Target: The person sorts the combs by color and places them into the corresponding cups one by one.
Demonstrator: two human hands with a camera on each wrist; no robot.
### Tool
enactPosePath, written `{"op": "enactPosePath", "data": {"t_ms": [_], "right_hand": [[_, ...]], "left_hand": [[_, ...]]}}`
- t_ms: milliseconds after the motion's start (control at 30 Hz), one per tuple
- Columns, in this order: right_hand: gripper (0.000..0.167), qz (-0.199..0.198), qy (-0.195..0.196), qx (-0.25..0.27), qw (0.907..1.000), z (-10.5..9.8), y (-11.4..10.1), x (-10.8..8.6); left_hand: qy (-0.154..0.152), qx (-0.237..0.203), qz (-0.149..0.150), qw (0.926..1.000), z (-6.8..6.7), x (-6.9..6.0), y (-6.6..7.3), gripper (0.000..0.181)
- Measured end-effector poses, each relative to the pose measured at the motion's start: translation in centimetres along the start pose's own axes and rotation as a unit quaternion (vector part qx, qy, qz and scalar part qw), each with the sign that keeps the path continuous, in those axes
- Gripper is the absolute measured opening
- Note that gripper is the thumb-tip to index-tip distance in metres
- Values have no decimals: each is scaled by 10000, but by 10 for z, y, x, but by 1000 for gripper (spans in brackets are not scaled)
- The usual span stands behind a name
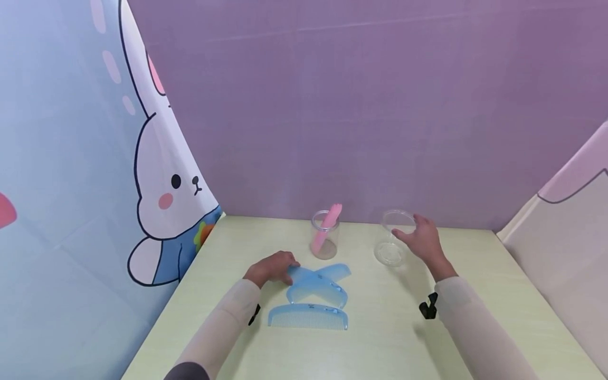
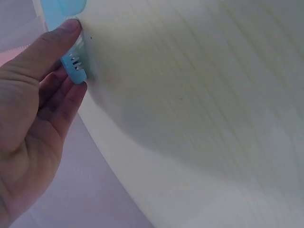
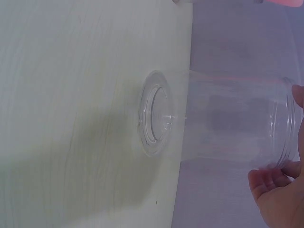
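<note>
In the head view, my left hand (image 1: 274, 266) pinches the upper left end of a blue comb (image 1: 298, 274). That comb crosses another blue comb (image 1: 338, 271) on the table. The left wrist view shows the thumb and fingers on the tip of the blue comb (image 2: 75, 66). Closer to me lies a third blue comb (image 1: 309, 316), its teeth facing me. On the right, my right hand (image 1: 425, 243) grips the rim of an upright clear jar (image 1: 387, 240). In the right wrist view, thumb and fingers are around the rim of the clear jar (image 3: 228, 118).
A second clear jar (image 1: 315, 237) stands behind the combs, with a pink comb (image 1: 328, 228) leaning inside it. The pale table (image 1: 380, 338) meets a purple cloth (image 1: 356, 116) at the back. Printed cloths hang at left and right.
</note>
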State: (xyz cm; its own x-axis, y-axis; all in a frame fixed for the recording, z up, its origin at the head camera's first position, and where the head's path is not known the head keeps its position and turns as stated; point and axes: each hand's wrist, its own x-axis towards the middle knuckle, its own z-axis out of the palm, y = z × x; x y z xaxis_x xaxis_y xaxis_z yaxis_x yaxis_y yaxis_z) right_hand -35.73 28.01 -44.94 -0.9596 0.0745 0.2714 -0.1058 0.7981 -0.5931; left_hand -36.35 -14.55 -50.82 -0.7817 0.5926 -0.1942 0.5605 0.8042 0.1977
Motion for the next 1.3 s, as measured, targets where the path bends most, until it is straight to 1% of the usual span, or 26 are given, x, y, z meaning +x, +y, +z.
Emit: {"op": "enactPosePath", "data": {"t_ms": [200,500,633,767,800,867,933,1033,1300], "right_hand": [[91,20,62,65,10000,1,2,-1],[90,26,111,190,9998,4,7,-2],[90,17,138,207,9997,4,7,-1],[90,48,161,263,9995,3,6,-1],[90,66,162,278,9995,3,6,-1],[90,93,166,290,9994,3,6,-2],[90,96,173,290,9994,4,6,-1],[89,83,187,294,9994,5,6,-1],[89,91,223,307,9992,6,5,-1]], "left_hand": [[57,-93,48,9999,2,-2,-3,56],[257,-476,27,9985,0,-7,-2,54],[481,-647,65,9967,-2,-5,-2,53],[755,-755,263,9939,-4,-1,-2,38],[801,-797,270,9932,-5,0,-1,35],[853,-883,249,9921,-5,2,0,30],[912,-993,150,9908,-7,3,1,34],[949,-1121,69,9891,-8,3,5,35],[1297,-1332,165,9824,-13,5,16,37]]}}
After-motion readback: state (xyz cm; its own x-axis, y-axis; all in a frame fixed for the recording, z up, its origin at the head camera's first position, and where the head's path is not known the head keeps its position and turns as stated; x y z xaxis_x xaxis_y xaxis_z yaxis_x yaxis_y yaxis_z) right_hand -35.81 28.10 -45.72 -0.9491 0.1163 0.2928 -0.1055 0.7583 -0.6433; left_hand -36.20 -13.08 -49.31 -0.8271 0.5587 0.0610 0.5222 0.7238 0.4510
